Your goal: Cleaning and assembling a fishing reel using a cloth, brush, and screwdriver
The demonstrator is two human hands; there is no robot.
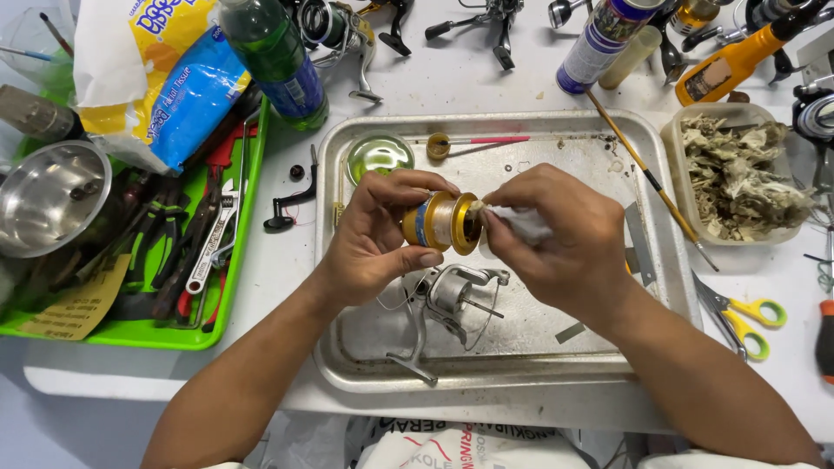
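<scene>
- Your left hand (378, 233) held a gold fishing-reel spool (443, 222) above the middle of a metal tray (608, 347); that grip was closed around the spool, with the thumb under its near rim and the fingers curled over the top.
- The spool lay on its side, its long axis running left to right, so its open end faced your right hand (556, 239).
- Your right hand pinched a small wad of white tissue (517, 221); that grip was clenched on the tissue, which touched the spool's right-hand end.
- The spool therefore sat between your two hands: held by the left, met from the right by the tissue.
- Just below the spool, the silver reel body (447, 300) rested in the tray, its bare shaft pointing to the right.
- A small round metal cap (379, 156) lay at the tray's far left corner, well apart from both hands.
- On the surface to your left stood a green tray of tools (217, 321); to your right, a plastic tub of used tissue (738, 174) and yellow-handled scissors (743, 317).
</scene>
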